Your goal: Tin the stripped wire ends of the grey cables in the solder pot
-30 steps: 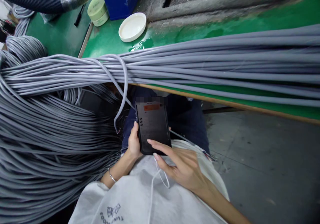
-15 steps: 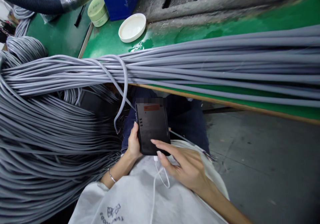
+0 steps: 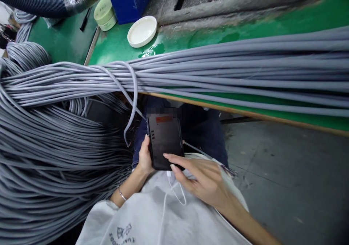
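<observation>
A black phone [image 3: 165,141] with a small orange patch near its top lies tilted over my lap. Wrapped around its left edge is my left hand [image 3: 145,157], thumb along the side and the other fingers hidden behind it. My right hand [image 3: 200,177] hovers over or touches the lower part of the screen with its index finger, the fingers apart and holding nothing. A white cable [image 3: 172,186] is plugged into the bottom of the phone and runs down over my white shirt.
Long grey cables [image 3: 231,68] lie across the green table [image 3: 109,52], and more cables [image 3: 54,165] hang at the left. Behind them are a white lid [image 3: 142,32], a pale green tub [image 3: 105,14], a blue box [image 3: 129,1] and a black hose [image 3: 40,6].
The view has shifted very slightly. Both hands and the phone keep nearly the same pose, and the white cable's loop has moved a little.
</observation>
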### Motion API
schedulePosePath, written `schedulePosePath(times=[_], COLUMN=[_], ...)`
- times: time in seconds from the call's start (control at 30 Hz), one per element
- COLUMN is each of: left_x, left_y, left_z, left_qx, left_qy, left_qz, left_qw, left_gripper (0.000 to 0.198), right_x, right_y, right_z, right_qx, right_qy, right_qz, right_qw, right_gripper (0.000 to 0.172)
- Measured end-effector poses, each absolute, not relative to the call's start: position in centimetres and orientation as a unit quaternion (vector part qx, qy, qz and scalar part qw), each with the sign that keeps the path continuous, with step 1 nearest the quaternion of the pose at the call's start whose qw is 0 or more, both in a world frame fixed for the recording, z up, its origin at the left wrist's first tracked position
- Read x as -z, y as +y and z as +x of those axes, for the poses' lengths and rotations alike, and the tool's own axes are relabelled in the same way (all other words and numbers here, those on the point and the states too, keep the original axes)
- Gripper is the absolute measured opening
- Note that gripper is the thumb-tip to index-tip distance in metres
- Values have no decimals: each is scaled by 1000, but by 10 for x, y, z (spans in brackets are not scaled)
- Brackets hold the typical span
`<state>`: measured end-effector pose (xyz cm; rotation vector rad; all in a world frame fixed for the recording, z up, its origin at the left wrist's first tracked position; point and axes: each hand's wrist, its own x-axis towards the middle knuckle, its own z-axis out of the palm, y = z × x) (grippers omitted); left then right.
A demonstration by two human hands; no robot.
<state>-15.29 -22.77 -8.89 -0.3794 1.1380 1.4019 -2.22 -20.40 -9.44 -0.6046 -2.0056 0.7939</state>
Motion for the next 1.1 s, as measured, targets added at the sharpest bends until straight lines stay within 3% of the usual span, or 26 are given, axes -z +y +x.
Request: schedulePosePath(times=[0.37, 0.8, 1.1], left_x=[84, 91, 87], left_y=[-224, -229, -229], left_z=[-153, -151, -156], left_qx=[-580, -608, -579], left_qy=[481, 532, 502], left_qz=[-163, -118, -159], left_qw=[637, 577, 622], left_gripper=[49, 33, 41], right_x=[100, 95, 102], right_y=[-213, -208, -210], right_z=[-24, -33, -17], right_qx=[-332, -309, -254], right_qy=[-822, -832, -763], right_qz=[-230, -255, -386], right_qw=[402, 384, 451], right_gripper=[15, 23, 25])
